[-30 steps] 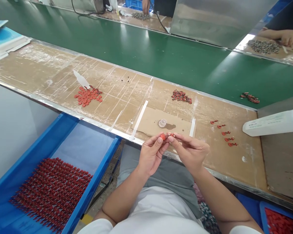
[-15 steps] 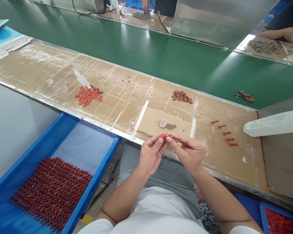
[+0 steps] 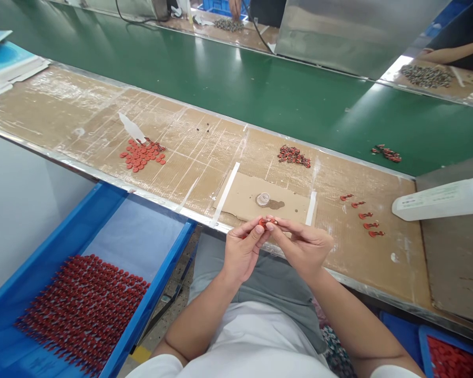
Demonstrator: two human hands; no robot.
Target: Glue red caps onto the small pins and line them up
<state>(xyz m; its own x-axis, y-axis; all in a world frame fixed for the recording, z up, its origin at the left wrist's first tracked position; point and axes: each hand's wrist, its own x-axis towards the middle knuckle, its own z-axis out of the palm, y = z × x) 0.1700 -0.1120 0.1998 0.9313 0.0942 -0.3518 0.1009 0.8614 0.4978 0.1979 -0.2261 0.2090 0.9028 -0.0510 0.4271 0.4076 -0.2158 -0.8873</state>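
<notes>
My left hand and my right hand meet at the table's front edge. Between their fingertips is a small red piece; the left fingers pinch its round red end, the right fingers its other end. Just beyond them a small clear cup sits on a cardboard sheet beside a dark wet spot. Several red figures lie in a slanting row to the right. A heap of red and dark figures lies behind the cardboard, and a pile of red discs is at the left.
A blue tray at lower left holds many red figures in rows. A white bottle lies at the right. Behind the table runs a green belt carrying a small cluster of figures. Across it, other people's hands are near grey parts.
The cluster of figures on the green belt has shifted left. My right hand has moved very slightly left. Across the belt at the right, a person's hand has moved out of view.
</notes>
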